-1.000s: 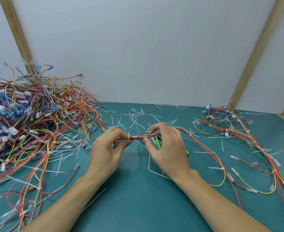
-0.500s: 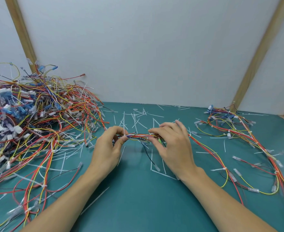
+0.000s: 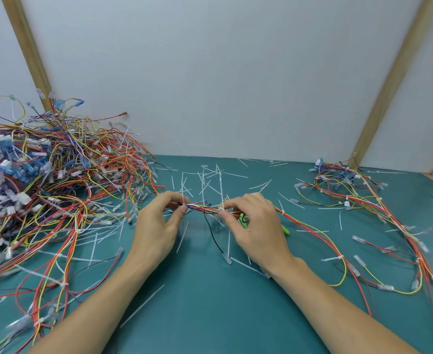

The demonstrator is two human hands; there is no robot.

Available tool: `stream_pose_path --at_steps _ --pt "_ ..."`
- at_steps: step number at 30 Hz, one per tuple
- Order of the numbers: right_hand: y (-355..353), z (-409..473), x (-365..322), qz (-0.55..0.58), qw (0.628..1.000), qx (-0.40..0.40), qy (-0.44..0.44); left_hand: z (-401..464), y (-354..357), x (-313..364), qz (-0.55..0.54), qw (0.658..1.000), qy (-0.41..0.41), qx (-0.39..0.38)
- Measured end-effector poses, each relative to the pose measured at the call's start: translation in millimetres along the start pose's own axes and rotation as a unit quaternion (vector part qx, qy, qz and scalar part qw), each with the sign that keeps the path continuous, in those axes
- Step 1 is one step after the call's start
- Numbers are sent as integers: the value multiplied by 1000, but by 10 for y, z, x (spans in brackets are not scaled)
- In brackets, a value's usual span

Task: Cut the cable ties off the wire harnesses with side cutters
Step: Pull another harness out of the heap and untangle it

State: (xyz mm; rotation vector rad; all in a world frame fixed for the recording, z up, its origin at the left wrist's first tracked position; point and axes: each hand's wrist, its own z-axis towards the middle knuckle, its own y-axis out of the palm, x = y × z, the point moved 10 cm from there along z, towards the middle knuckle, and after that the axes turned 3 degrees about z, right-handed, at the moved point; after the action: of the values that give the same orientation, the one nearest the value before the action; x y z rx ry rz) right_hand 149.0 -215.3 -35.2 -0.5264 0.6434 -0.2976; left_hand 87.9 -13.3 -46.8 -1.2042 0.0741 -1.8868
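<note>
Since a second ago your hands have drawn apart along the wire harness [image 3: 202, 208], so a longer bare stretch now spans between them; a black lead [image 3: 211, 233] has dropped free and hangs to the desk [image 3: 210, 297]. Your left hand [image 3: 156, 226] pinches the bundle between thumb and fingers beside a white cable tie [image 3: 184, 203]. Your right hand [image 3: 257, 226] pinches it at a second white tie [image 3: 221, 206], fingers curled. Green-handled side cutters [image 3: 285, 229] lie on the desk under and just behind your right hand, mostly hidden. Harness trails off right toward a smaller bunch of wires [image 3: 343, 182]. Large tangled pile of harnesses [image 3: 44, 180] sits at left. Cut tie offcuts [image 3: 210, 180] litter the desk beyond your hands.
</note>
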Motion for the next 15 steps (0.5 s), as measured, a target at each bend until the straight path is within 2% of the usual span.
stream_pose_path --at_steps 5,8,10,12,13,15 --pt "-27 1 -44 -1 1000 12 -17 -4 76 -72 -11 999 -37 -29" --pt "-64 -4 -74 4 999 28 -29 -20 55 -8 -4 999 -33 -12" --pt "-95 -8 -89 1 999 41 -33 -30 -84 139 21 999 12 48" --pt "-113 -9 -110 -13 998 50 -38 -67 -237 384 50 988 93 109" --pt "-116 -7 -127 -23 997 53 -43 -100 -254 515 68 981 135 119" --pt "-118 -8 -180 -38 996 57 -59 -175 -124 718 100 970 206 85"
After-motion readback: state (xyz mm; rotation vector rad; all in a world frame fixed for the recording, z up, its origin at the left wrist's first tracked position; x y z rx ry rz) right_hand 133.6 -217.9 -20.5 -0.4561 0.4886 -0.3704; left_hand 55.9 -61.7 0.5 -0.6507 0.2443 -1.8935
